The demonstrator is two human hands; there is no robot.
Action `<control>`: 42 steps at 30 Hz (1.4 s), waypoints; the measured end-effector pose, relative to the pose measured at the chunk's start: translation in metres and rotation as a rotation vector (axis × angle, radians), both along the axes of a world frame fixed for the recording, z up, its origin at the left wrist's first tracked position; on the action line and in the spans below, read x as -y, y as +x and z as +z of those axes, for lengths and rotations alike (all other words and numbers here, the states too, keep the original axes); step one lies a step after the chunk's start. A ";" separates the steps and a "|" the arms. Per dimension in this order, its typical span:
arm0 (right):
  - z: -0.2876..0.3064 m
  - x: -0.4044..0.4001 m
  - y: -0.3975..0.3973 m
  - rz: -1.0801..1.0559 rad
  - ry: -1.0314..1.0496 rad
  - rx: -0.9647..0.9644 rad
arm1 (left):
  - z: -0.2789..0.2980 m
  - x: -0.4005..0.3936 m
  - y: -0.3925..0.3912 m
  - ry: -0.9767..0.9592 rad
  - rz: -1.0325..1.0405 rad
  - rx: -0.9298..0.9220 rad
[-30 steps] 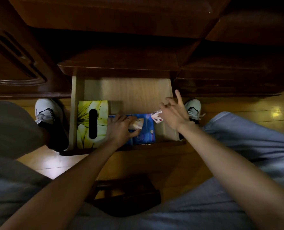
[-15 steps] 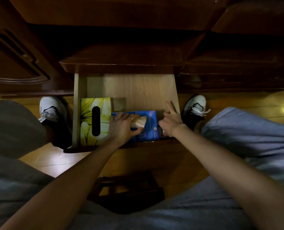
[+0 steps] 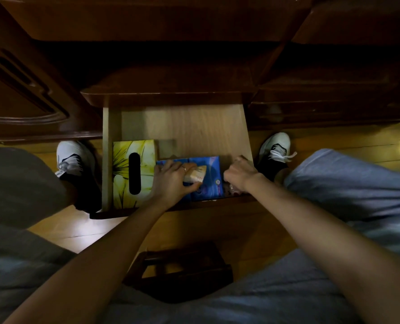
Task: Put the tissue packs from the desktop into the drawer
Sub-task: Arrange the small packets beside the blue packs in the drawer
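The drawer (image 3: 189, 127) is pulled open, light wood inside. At its front left lies a yellow flowered tissue box (image 3: 133, 171), slot up. Just right of it, blue packs (image 3: 206, 181) lie flat, a small tan pack (image 3: 196, 175) on top.

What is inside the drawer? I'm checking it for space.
A yellow tissue box, blue tissue packs, a beige pack under the left hand. The right hand hides its corner.
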State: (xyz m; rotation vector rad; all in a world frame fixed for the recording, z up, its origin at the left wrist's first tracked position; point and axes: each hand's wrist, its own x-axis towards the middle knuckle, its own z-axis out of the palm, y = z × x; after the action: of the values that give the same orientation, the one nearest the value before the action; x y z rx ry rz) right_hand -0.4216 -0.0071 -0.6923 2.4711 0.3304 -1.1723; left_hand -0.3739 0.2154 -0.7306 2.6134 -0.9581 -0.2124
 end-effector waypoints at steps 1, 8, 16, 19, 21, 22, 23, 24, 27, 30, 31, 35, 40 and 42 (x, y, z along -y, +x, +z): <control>0.004 0.002 -0.001 0.021 -0.010 0.020 | 0.001 0.000 0.000 -0.008 -0.001 -0.010; 0.045 0.020 0.003 -0.963 0.839 0.266 | 0.016 0.023 -0.003 -0.120 -0.042 -0.188; 0.055 0.024 0.008 -0.979 0.869 0.250 | 0.015 0.025 -0.002 -0.085 -0.023 -0.061; 0.036 0.034 0.007 -0.439 0.304 0.591 | 0.005 0.019 0.000 -0.052 0.080 -0.071; 0.022 0.031 0.005 -0.273 0.109 0.592 | 0.001 0.015 0.001 -0.095 0.137 -0.107; 0.015 0.029 0.005 -0.238 0.064 0.560 | 0.000 0.014 0.001 -0.104 0.142 -0.125; 0.009 0.028 0.004 -0.206 0.026 0.521 | -0.001 0.012 0.001 -0.107 0.136 -0.136; 0.004 0.027 0.005 -0.181 -0.012 0.475 | -0.001 0.010 0.000 -0.103 0.125 -0.142; -0.002 0.026 0.007 -0.113 -0.088 0.342 | -0.003 0.007 -0.001 -0.101 0.095 -0.128; -0.005 0.017 0.010 -0.078 -0.123 0.314 | -0.004 0.004 -0.002 -0.083 0.101 -0.145; -0.006 0.013 0.010 -0.070 -0.126 0.324 | -0.004 0.003 -0.002 -0.076 0.103 -0.154; -0.017 0.002 0.007 -0.059 -0.137 0.309 | -0.002 0.000 -0.002 -0.099 0.132 -0.167; -0.013 0.013 0.006 -0.063 -0.090 0.292 | 0.011 0.010 -0.001 -0.202 0.219 -0.365; -0.008 0.025 0.003 -0.111 -0.049 0.361 | 0.022 0.018 0.003 -0.440 0.401 -0.694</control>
State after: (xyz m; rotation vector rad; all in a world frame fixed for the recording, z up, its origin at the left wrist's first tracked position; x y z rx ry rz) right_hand -0.4188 -0.0318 -0.7001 2.6189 0.0626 -0.7397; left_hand -0.3706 0.1974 -0.7091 2.0265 -0.2014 -0.6607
